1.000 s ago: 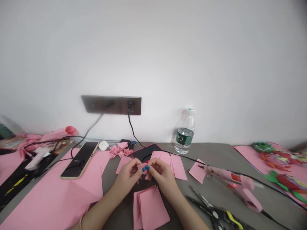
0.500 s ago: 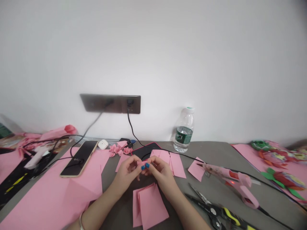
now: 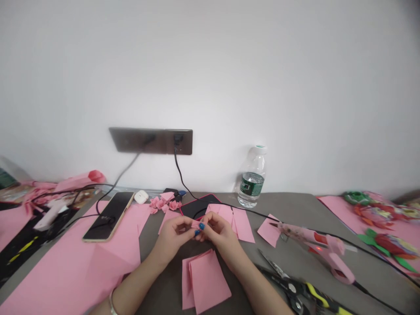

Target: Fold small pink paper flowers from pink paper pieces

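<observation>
Between my two hands is a small piece of pink paper (image 3: 196, 224), pinched at the fingertips and mostly covered by them. My left hand (image 3: 175, 236) grips its left side, thumb and fingers together. From the other side my right hand (image 3: 219, 229) holds it, its blue-nailed thumb pressed on the paper close to the left thumb. Just below the hands lies a small stack of pink paper pieces (image 3: 210, 280). Small folded pink paper flowers (image 3: 159, 204) sit behind my left hand, and more pink paper squares (image 3: 243, 223) lie behind my right.
A pink glue gun (image 3: 321, 247) with a lit red light rests at right, its cable crossing the table. Scissors (image 3: 285, 280) and yellow-black pliers (image 3: 318, 297) lie nearer. A water bottle (image 3: 251, 183) stands by the wall. A phone (image 3: 110, 217) lies on large pink paper (image 3: 75, 271).
My thumbs have shifted slightly on the pink paper, the right one now higher than the left. Both hands stay in nearly the same place, and the table items have not moved.
</observation>
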{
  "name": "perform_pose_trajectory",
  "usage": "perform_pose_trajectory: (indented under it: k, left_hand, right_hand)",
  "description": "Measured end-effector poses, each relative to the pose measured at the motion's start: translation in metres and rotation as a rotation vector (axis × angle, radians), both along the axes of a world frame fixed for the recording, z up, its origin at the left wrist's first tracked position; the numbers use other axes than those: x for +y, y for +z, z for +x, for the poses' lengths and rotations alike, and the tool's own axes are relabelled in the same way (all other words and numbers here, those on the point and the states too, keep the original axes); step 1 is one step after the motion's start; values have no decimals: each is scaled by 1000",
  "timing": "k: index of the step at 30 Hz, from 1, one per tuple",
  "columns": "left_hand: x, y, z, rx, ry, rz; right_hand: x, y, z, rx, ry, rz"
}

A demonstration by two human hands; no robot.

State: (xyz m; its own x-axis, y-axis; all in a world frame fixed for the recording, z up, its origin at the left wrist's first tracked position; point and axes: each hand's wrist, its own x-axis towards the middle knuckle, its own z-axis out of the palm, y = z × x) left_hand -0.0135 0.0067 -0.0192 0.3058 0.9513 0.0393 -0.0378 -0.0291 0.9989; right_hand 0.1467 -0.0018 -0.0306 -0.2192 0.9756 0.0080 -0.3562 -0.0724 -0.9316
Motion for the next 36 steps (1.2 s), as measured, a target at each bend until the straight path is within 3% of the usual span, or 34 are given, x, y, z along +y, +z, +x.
perform_pose_trajectory:
  k: [12, 24, 36]
  left_hand:
    - [-1, 2, 0, 15, -37, -42]
    - [0, 2, 0, 41, 33, 17]
    - [-7, 7, -2, 92, -6, 156]
  right_hand:
    - [1, 3, -1, 6, -41, -8]
    - [-1, 2, -1, 6, 2, -40]
    - [-4, 5, 6, 222, 203, -260]
